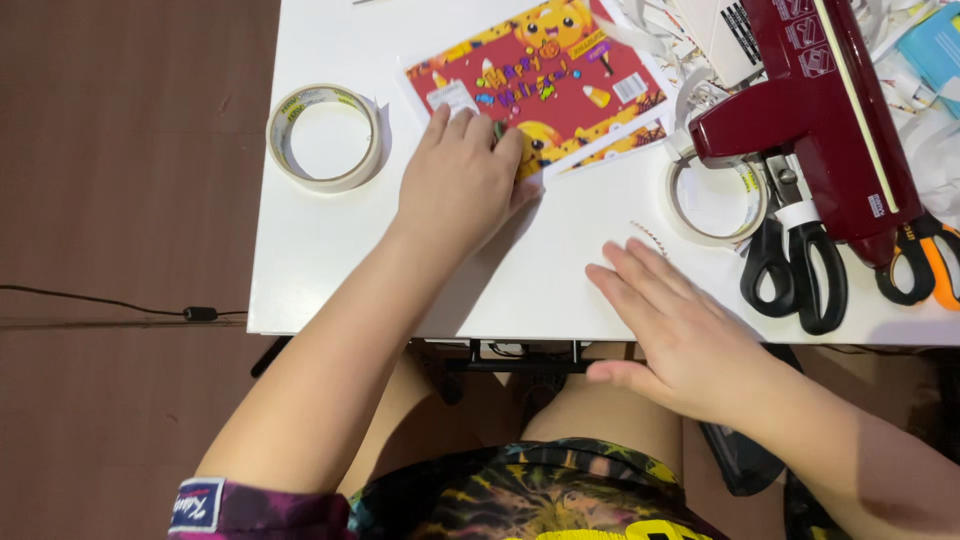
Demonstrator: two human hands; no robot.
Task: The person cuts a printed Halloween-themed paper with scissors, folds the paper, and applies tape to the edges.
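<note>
My left hand (460, 180) rests on the near corner of a red and orange printed card (545, 75) with cartoon pumpkins, which lies flat on the white table (320, 260). Its fingers are curled and pinch the card's edge. My right hand (670, 325) lies flat and open on the table's front edge, holding nothing. A short twisted bit of string (648, 236) lies just beyond its fingertips.
A roll of pale tape (325, 137) sits left of the card, a second roll (715, 200) to the right. Black-handled scissors (795, 265), orange-handled scissors (925, 260), a dark red paper trimmer (815, 100) and paper scraps (660, 40) crowd the right side.
</note>
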